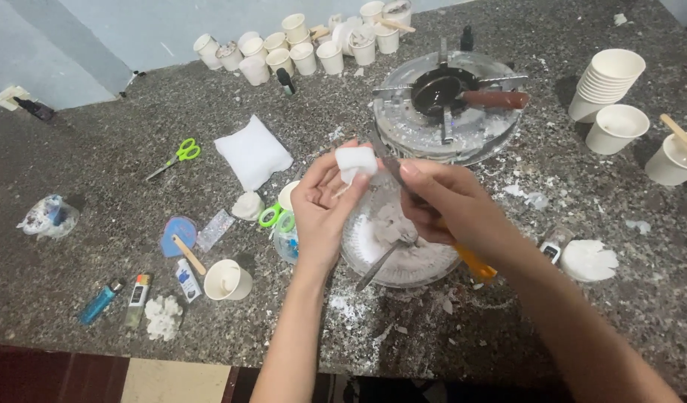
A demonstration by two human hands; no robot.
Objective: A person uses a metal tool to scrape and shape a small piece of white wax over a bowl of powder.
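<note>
A: How are the hands set?

B: Both forearms come up from the near edge and meet over the glass bowl point(403, 254) at the middle of the bench point(97, 149). The left hand point(322, 205) is raised with the palm turned right, its fingers point(336, 168) pinching a small white lump point(356, 161) at their tips. The right hand point(448, 205) is bent over from the right, fingers pressed together round a knife point(392, 164) with an orange handle that pokes out below the wrist; the blade points up and left, its tip touching or just beside the lump, I cannot tell which.

A: And the bowl?

B: Directly beneath both hands, with pale flakes and a metal spoon point(384, 257) lying in it.

A: What crowds them?

B: Just beyond the hands, a round gas stove point(448, 112) carrying a small dark pan. Just left of the bowl, green-handled scissors point(273, 216) and a white paper cup point(228, 280) a bit nearer. To the right, a white flower-shaped piece point(588, 260) and, farther off, stacked paper cups point(604, 82).

A: Any free room?

B: The near strip of bench in front of the bowl holds only white crumbs up to the edge. The left side is dotted with lighters, a white pouch point(252, 151) and second scissors point(176, 158), with gaps between them.
</note>
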